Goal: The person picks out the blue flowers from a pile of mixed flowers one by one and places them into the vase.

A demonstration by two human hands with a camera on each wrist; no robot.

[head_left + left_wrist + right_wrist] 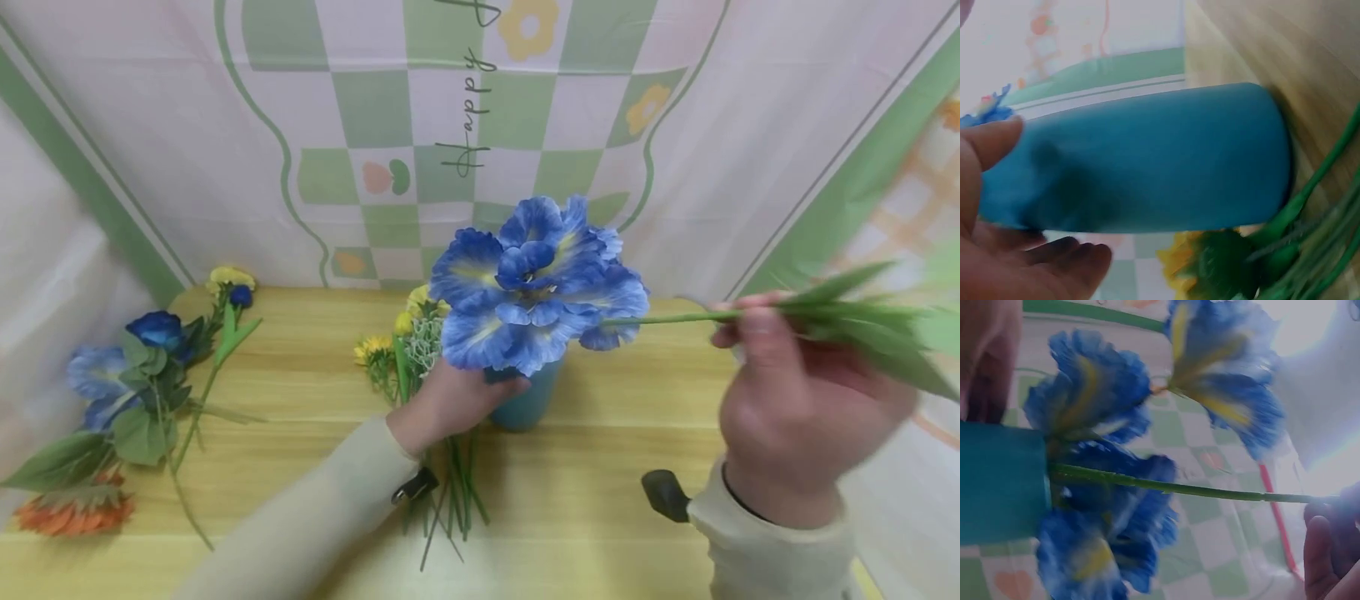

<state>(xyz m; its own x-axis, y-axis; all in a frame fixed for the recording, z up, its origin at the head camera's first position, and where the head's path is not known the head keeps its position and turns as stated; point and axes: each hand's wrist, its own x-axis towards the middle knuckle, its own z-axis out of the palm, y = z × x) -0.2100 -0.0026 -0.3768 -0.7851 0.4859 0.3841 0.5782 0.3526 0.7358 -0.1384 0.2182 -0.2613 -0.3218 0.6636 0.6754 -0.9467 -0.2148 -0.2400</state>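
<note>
My left hand (461,398) holds the teal vase (525,404) near its rim, thumb on one side and fingers on the other in the left wrist view. Several big blue flowers with yellow streaks (525,283) fill the vase mouth. Off to the right, my right hand (802,400) pinches a long green stem (667,317) lying almost level in the head view. One end of that stem meets the blue flowers at the vase mouth in the right wrist view. Green leaves (862,321) spread past the right hand, blurred toward the frame edge; any bloom there is out of view.
Left of the vase lies a bunch with yellow flowers (372,350) and thin green stems (457,492), partly under the left arm. Farther left on the wooden table (600,508) are a blue rose (157,331), a pale blue flower (97,375) and an orange flower (78,510). A patterned cloth (442,108) hangs behind.
</note>
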